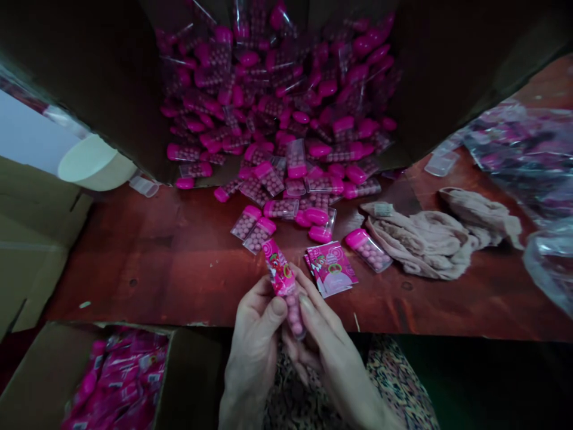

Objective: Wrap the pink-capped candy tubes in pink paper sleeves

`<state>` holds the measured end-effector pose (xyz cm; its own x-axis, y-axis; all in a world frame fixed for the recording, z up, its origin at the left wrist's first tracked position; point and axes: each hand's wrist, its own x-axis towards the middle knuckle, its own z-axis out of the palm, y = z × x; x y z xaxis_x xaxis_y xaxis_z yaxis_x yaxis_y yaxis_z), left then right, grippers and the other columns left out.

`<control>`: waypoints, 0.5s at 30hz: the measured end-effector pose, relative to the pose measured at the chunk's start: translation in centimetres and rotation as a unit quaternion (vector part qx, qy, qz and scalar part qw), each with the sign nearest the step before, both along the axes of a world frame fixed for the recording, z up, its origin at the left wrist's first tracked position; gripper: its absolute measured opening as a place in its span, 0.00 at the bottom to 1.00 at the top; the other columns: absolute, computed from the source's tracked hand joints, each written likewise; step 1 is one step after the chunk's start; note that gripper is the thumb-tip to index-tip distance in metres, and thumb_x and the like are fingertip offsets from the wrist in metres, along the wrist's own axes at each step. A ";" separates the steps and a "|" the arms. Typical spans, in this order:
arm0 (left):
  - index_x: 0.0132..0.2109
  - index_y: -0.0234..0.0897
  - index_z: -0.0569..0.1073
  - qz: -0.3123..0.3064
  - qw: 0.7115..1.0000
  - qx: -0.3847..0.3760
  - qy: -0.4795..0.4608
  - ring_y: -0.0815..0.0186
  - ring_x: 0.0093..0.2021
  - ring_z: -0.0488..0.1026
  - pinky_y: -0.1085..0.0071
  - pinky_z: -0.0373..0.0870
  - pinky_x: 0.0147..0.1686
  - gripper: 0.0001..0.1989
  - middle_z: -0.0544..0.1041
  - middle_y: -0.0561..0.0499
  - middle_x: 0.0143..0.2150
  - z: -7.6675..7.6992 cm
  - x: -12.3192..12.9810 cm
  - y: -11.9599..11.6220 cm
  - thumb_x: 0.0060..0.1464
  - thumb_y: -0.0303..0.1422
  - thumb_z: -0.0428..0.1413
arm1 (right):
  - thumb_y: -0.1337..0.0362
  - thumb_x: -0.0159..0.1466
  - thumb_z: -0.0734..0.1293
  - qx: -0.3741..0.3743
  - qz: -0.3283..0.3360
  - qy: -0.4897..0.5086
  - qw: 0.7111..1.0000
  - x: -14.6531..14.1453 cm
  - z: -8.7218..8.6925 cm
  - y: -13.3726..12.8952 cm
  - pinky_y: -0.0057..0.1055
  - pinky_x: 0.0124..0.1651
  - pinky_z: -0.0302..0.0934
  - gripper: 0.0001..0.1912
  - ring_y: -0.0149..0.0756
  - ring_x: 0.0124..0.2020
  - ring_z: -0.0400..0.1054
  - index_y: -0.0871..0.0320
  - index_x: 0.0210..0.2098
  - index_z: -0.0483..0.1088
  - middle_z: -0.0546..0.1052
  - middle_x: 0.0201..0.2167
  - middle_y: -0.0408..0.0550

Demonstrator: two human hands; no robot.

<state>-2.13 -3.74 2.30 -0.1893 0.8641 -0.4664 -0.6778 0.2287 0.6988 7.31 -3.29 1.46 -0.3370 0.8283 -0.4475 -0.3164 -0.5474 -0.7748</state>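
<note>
Around the pink-balled container (293,310), both hands' grip (281,322) looks closed; labels (333,269), seemingly stacked, lie near.

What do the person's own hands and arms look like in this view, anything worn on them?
Both the left hand and right hand are ungloved, with no ring, watch or sleeve visible on the parts in view; some fingers are hidden. Below them shows patterned clothing, mottled dark and tan. No cables or markings show on either arm.
</note>
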 end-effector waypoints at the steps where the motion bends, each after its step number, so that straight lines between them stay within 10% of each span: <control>1: 0.39 0.33 0.76 0.012 1.000 -0.005 -0.006 0.79 0.17 0.62 0.83 0.60 0.16 0.16 0.72 0.55 0.23 -0.1 -0.1 0.1 0.42 0.36 0.65 | 0.57 0.65 0.61 0.074 -0.001 -0.069 0.995 0.2 -0.4 0.1 0.27 0.33 0.70 0.21 0.31 0.31 0.70 0.48 0.58 0.63 0.75 0.36 0.47; 3: 0.37 0.32 0.75 0.040 0.999 -0.023 -0.004 0.79 0.19 0.63 0.85 0.59 0.18 0.15 0.73 0.54 0.24 -0.1 -0.1 0.3 0.40 0.32 0.67 | 0.61 0.64 0.64 0.220 -0.018 -0.186 0.957 0.5 -0.9 0.3 0.32 0.45 0.68 0.18 0.36 0.42 0.71 0.51 0.54 0.68 0.75 0.43 0.50; 7: 0.39 0.34 0.73 0.050 0.998 -0.021 0.028 0.76 0.26 0.68 0.83 0.63 0.24 0.11 0.74 0.52 0.28 0.7 0.1 0.3 0.46 0.29 0.62 | 0.70 0.61 0.66 0.400 -0.066 -0.272 0.873 0.8 -0.9 0.6 0.26 0.32 0.70 0.16 0.32 0.30 0.71 0.54 0.48 0.73 0.74 0.30 0.47; 15: 0.43 0.35 0.70 0.026 0.994 -0.020 0.101 0.73 0.29 0.68 0.78 0.66 0.29 0.12 0.74 0.51 0.33 1.4 1.0 -0.2 0.49 0.28 0.59 | 0.78 0.60 0.64 0.523 -0.109 -0.374 0.758 1.8 -0.3 1.1 0.32 0.36 0.72 0.23 0.36 0.36 0.74 0.53 0.52 0.70 0.77 0.36 0.50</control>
<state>-1.13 -3.97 3.72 -0.3260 0.8328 -0.4473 -0.5354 0.2273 0.8135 9.13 -2.17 1.15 -0.1177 0.8610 0.4949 0.4313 0.4932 -0.7555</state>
